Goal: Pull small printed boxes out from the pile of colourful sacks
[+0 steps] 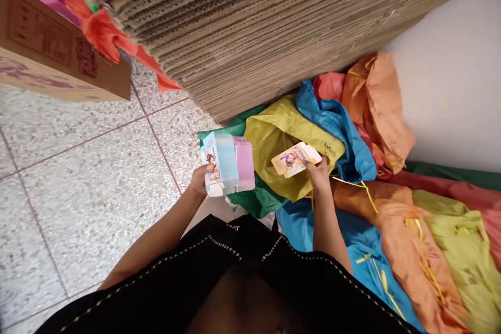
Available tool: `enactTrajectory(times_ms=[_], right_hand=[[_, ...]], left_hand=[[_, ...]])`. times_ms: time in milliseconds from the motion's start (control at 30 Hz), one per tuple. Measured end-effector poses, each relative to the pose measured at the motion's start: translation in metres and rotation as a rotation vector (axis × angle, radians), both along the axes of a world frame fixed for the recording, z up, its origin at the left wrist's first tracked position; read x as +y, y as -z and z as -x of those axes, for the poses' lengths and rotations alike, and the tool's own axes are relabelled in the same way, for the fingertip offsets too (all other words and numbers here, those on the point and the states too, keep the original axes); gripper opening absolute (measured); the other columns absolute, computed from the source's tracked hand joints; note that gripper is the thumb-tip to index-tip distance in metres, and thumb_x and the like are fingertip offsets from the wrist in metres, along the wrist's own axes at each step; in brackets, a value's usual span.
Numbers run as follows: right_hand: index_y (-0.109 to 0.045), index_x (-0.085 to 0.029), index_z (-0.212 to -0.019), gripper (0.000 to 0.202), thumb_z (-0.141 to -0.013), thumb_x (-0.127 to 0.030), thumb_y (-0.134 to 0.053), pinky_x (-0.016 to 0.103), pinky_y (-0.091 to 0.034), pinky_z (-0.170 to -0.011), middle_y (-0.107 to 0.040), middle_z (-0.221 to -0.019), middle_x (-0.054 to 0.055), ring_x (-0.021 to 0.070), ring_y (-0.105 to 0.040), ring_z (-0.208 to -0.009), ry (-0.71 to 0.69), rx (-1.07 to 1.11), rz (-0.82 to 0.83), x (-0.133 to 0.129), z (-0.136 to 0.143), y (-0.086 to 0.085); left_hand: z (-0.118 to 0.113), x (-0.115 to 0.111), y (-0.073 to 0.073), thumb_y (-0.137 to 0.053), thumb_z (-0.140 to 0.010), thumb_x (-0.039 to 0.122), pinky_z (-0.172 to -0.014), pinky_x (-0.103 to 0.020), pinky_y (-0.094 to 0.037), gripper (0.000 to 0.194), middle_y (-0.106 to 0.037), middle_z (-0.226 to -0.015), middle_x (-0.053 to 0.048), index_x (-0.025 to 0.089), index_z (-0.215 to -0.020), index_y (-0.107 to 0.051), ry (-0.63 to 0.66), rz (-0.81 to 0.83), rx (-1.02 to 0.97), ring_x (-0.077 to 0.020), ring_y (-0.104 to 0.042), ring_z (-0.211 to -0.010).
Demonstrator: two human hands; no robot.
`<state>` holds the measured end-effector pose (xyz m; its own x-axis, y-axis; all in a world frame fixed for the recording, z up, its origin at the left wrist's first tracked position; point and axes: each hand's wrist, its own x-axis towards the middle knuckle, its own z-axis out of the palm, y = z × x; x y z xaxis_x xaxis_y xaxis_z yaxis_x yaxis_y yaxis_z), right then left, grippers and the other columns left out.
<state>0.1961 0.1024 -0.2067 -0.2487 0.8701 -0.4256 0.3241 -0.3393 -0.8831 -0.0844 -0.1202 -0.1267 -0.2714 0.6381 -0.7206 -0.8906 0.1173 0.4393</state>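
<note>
My left hand point(201, 180) grips a small stack of flat printed cartons point(227, 163), blue and pink, with a cartoon figure on the front one. My right hand point(319, 173) holds a single flat yellow carton point(295, 158) with a cartoon print, lifted just above an open yellow sack point(274, 133). The two hands are apart, roughly level with each other. Both forearms reach out over my black garment with light stitching point(242, 266).
A tall stack of flat corrugated cardboard point(254, 26) leans at the back. Coloured sacks, blue point(344, 130), orange point(379, 99) and green, lie piled on the right. A brown cardboard box point(50, 47) stands far left on the speckled tile floor point(78, 167). A white wall is at the right.
</note>
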Motion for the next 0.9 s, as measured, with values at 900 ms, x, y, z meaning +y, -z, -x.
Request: enactTrajectory(times_ms=[900], right_hand=[[-0.029, -0.013, -0.148, 0.079, -0.08, -0.039, -0.06, 0.053, -0.042, -0.106, -0.046, -0.139, 0.02, 0.0344, -0.047, -0.128, -0.903, -0.049, -0.363, -0.199, 0.146, -0.167]], left_hand=[[-0.006, -0.09, -0.019, -0.069, -0.081, 0.042, -0.083, -0.038, -0.057, 0.031, -0.074, -0.089, -0.007, 0.012, -0.091, -0.07, 0.0, 0.024, 0.026, -0.0272, -0.069, -0.091]])
